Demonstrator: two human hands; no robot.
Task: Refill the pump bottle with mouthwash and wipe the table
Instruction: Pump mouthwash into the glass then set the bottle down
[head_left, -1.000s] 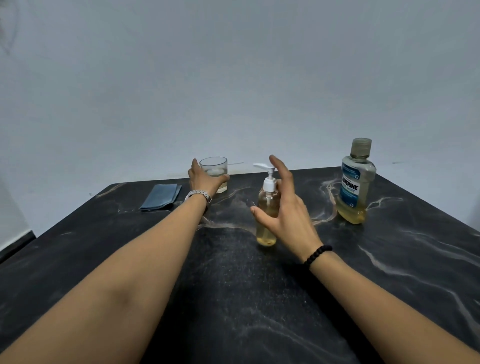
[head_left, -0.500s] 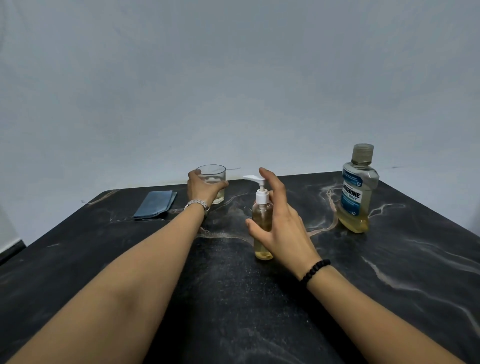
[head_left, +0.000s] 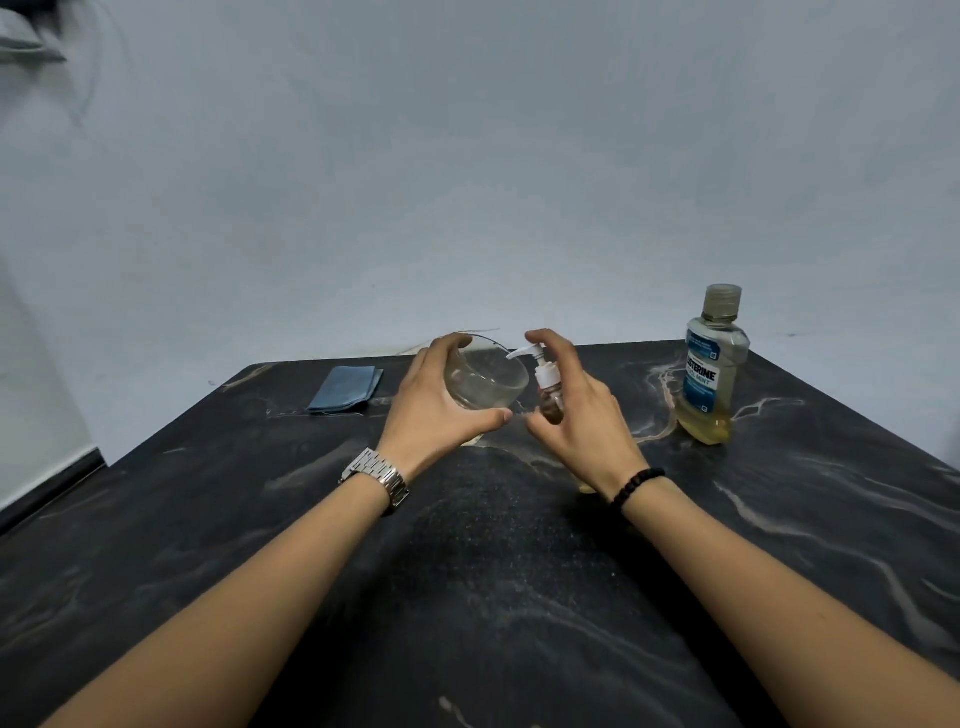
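Note:
My left hand (head_left: 439, 410) holds a clear glass (head_left: 485, 382), tilted with its mouth toward me, just left of the pump bottle (head_left: 548, 387). The pump bottle has a white pump head and amber liquid; it stands on the dark marble table (head_left: 493, 597). My right hand (head_left: 582, 415) is wrapped around the bottle's body, with a finger curled over the pump head. Most of the bottle is hidden behind that hand. A mouthwash bottle (head_left: 711, 369) with a blue label stands capped at the right, with yellow liquid low inside.
A folded blue cloth (head_left: 345, 396) lies at the table's far left, near the wall. The table's back edge meets a pale wall; its left edge drops off to the floor.
My left hand has lifted the glass from the table's back and brought it right, beside the pump nozzle. My right hand has closed around the pump bottle.

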